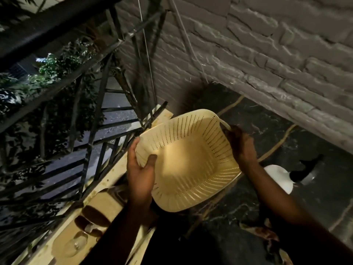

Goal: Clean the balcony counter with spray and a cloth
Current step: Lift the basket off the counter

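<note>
Both of my hands hold a cream perforated plastic basket (189, 159) in the air, tilted so its empty inside faces me. My left hand (140, 169) grips its near left rim, thumb inside. My right hand (241, 146) holds the far right rim by the handle. A white spray bottle with a black trigger head (280, 177) lies on its side on the dark stone floor (267, 121), just right of my right forearm. A patterned cloth (267, 234) lies low on the right, partly hidden by my arm.
A cream ledge (99, 203) runs along the black metal railing (91, 131) on the left, with brown stains and a clear glass (76, 245) on it. A grey brick wall (267, 54) closes the right side. Thin cords (147, 54) hang in the corner. Foliage shows beyond the railing.
</note>
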A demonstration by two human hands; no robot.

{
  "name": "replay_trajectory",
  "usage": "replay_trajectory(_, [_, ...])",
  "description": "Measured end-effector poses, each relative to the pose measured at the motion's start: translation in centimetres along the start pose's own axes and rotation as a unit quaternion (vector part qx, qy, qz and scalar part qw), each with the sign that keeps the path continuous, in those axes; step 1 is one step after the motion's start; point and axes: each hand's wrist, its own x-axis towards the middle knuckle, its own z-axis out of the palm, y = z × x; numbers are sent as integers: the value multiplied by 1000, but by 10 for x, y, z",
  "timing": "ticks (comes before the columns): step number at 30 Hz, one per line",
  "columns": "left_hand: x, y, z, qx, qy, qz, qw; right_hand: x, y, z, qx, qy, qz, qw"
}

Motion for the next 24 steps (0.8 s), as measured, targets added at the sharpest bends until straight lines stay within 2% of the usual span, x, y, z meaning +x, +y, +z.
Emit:
replay_trajectory(7, [45, 77, 45, 11, -75, 65, 995, 25, 6, -52, 58, 105, -53, 991])
replay_trajectory(10, [71, 127, 84, 32, -134, 95, 986, 52, 1, -86, 139, 135, -22, 981])
replay_trajectory(15, [92, 185, 174, 50, -204, 118, 971, 102, 17, -150, 196, 167, 41, 965])
replay_trajectory(19, [85, 187, 251, 55, -267, 119, 955, 112, 69, -194, 189, 200, 88, 957])
replay_trajectory(24, [48, 148, 339, 82, -344, 95, 931, 85, 160, -226, 140, 247, 150, 947])
